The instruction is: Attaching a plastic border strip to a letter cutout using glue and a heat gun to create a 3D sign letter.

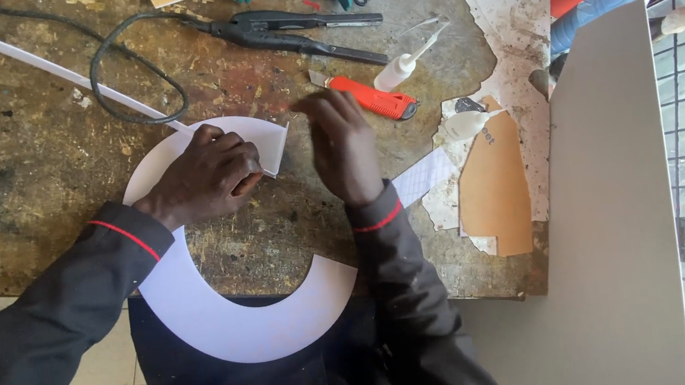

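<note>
1. Left-hand fingers curl tight, pinning the white C-shaped cutout onto the tabletop.
2. Right hand hovers at three o'clock, fingers together, empty.
3. I'd keep steady pressure near that end flap.

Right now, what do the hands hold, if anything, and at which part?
The left hand presses on the white C-shaped cutout near its upper end, beside a small upright white strip. The right hand is blurred; whether it grips anything cannot be told.
</note>
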